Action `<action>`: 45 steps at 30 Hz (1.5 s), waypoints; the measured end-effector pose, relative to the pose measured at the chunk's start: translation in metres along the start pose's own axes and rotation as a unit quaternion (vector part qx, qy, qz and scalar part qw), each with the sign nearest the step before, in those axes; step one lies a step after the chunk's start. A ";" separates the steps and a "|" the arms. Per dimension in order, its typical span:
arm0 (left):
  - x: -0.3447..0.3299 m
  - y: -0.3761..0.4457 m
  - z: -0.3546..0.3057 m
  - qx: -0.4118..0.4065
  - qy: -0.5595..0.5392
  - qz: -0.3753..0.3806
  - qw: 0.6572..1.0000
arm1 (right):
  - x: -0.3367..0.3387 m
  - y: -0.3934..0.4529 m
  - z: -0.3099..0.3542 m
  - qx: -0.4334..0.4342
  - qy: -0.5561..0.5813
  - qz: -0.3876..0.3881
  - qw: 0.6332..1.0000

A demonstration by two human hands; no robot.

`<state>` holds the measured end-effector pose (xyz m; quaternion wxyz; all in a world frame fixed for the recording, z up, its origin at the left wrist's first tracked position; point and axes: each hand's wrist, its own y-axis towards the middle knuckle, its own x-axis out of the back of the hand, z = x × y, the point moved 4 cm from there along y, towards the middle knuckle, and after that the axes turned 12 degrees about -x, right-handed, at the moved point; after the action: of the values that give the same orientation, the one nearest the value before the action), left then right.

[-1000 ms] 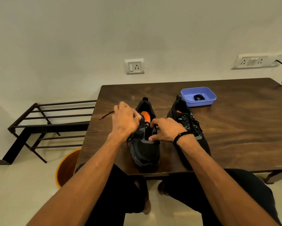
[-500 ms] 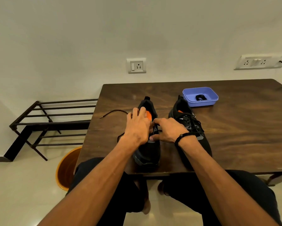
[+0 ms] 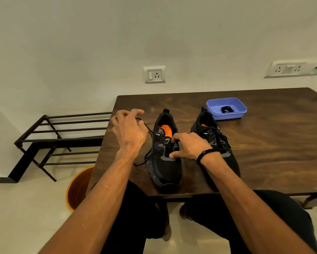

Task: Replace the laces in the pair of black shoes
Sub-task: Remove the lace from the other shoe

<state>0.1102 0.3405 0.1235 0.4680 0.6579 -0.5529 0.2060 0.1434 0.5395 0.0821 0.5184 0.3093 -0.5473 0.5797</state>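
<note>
Your left hand (image 3: 129,132) pinches the old lace (image 3: 150,155), half-drawn from the left shoe (image 3: 166,158); right hand (image 3: 188,148) braces it, gripping the tongue. The right shoe (image 3: 218,149) is untouched; the new lace (image 3: 226,109) waits.

Soft even light, wide-angle edge distortion
</note>
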 end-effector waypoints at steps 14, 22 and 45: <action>-0.041 -0.006 -0.016 -0.121 0.088 0.244 0.958 | -0.001 0.000 -0.001 0.008 0.009 -0.015 1.000; -0.005 -0.007 0.022 0.139 0.023 0.097 0.985 | -0.006 0.003 0.002 0.001 0.029 0.007 1.000; -0.051 -0.009 -0.013 -0.092 -0.010 0.323 0.942 | -0.051 -0.010 -0.006 -0.224 0.660 0.002 0.717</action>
<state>0.1063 0.3782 0.0860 0.4290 0.4003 -0.7569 0.2877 0.1678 0.5309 0.0366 0.8012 -0.2784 -0.1802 0.4981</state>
